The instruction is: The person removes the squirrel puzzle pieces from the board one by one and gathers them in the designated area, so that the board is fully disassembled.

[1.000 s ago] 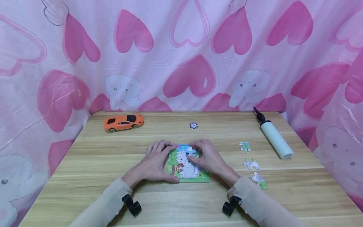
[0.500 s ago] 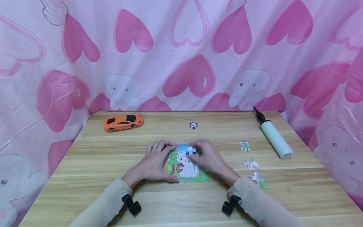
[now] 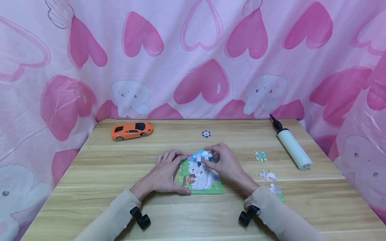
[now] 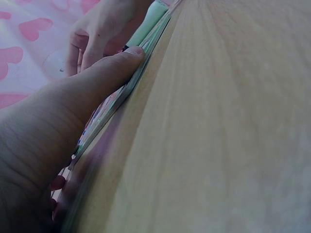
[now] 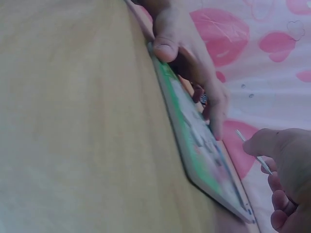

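Observation:
A square jigsaw puzzle (image 3: 208, 191) in a green-edged tray lies on the table, showing a white cartoon cat with a red-brown object. Spread along its left side, my left hand (image 3: 164, 172) grips it, thumb (image 4: 124, 60) on the near corner and fingers at the far corner. Between thumb and fingers, my right hand (image 3: 227, 167) pinches a blue and white puzzle piece (image 3: 201, 155) over the upper part of the picture. The right wrist view shows that thin piece edge-on (image 5: 265, 164), raised off the tray. A darker patch of the tray shows beneath the right fingers.
Three loose puzzle pieces, the top (image 3: 260, 156), middle (image 3: 267, 174) and bottom (image 3: 277, 192) ones, lie to the right. Beyond them is a pale green hand pump (image 3: 294, 147). An orange toy car (image 3: 132, 131) stands back left; a poker chip (image 3: 206, 134) lies at the back.
My right hand has risen from the puzzle and shifted slightly right, lifting the blue and white piece out of the picture. The left hand has stayed in place.

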A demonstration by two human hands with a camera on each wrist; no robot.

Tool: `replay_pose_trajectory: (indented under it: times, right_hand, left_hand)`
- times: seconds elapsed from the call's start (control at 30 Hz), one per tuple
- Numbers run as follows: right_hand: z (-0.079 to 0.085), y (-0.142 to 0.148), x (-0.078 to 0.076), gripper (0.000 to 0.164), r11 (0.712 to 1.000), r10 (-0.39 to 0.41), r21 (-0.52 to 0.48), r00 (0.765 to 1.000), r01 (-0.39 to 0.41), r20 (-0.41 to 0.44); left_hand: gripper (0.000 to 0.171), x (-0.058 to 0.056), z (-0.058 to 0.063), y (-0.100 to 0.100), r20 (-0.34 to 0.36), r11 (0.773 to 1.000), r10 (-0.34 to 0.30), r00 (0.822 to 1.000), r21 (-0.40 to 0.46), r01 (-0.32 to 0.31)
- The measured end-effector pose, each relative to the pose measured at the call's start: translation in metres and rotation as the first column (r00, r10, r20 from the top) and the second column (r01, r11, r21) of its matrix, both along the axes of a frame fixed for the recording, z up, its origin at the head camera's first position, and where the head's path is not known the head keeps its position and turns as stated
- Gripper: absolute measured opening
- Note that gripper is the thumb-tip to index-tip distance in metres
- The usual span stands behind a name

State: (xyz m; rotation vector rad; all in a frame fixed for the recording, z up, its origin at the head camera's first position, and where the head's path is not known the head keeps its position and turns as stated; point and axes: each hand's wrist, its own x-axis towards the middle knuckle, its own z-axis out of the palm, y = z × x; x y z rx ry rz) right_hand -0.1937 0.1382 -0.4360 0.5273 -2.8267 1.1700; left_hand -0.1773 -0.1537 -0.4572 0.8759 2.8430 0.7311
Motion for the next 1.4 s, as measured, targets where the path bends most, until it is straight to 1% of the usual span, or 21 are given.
replay_pose_trajectory:
  times: [0.13, 0.3, 0.4, 0.6, 0.73, 0.87, 1.0, 1.13, 1.3, 1.4]
  right_hand:
    - [0.007, 0.007, -0.003, 0.052, 1.0, -0.006, -0.023, 1.0, 0.006, -0.018]
    - [0.018, 0.018, -0.01, 0.052, 0.998, -0.032, -0.058, 0.997, 0.028, -0.068]
    - [0.025, 0.026, -0.015, 0.051, 0.997, -0.057, -0.058, 0.993, 0.051, -0.102]
    - [0.037, 0.043, -0.024, 0.05, 0.994, -0.105, -0.048, 0.986, 0.1, -0.128]
    - [0.044, 0.057, -0.027, 0.05, 0.989, -0.144, -0.046, 0.981, 0.139, -0.131]
    - [0.049, 0.074, -0.029, 0.049, 0.983, -0.18, -0.051, 0.97, 0.174, -0.16]
    - [0.051, 0.091, -0.027, 0.047, 0.979, -0.205, -0.05, 0.959, 0.199, -0.195]
    - [0.049, 0.104, -0.025, 0.046, 0.979, -0.205, -0.047, 0.957, 0.2, -0.205]
    - [0.047, 0.118, -0.021, 0.046, 0.98, -0.196, -0.022, 0.96, 0.196, -0.202]
    - [0.043, 0.125, -0.018, 0.047, 0.982, -0.185, 0.007, 0.966, 0.19, -0.18]
  left_hand:
    - [0.131, -0.001, -0.002, 0.0, -0.002, 1.0, -0.002, 1.0, -0.002, 0.002]
    - [0.131, -0.001, -0.002, 0.001, -0.001, 1.0, 0.002, 1.0, -0.002, -0.002]
    - [0.131, 0.0, -0.002, 0.001, -0.001, 1.0, 0.005, 1.0, -0.006, -0.005]
    - [0.131, 0.001, -0.001, -0.001, -0.005, 1.0, 0.01, 1.0, -0.007, -0.01]
    - [0.132, 0.001, -0.001, -0.001, -0.004, 1.0, 0.013, 1.0, -0.013, -0.013]
    - [0.132, 0.002, -0.001, 0.001, -0.001, 1.0, 0.011, 1.0, -0.013, -0.011]
    - [0.131, 0.001, -0.001, 0.003, 0.003, 1.0, 0.008, 1.0, -0.009, -0.008]
    - [0.131, 0.001, -0.002, 0.002, 0.003, 1.0, 0.011, 1.0, -0.013, -0.011]
    - [0.131, 0.001, -0.002, 0.001, -0.003, 1.0, 0.017, 1.0, -0.015, -0.017]
    - [0.131, 0.001, -0.002, 0.001, -0.002, 1.0, 0.016, 1.0, -0.015, -0.016]
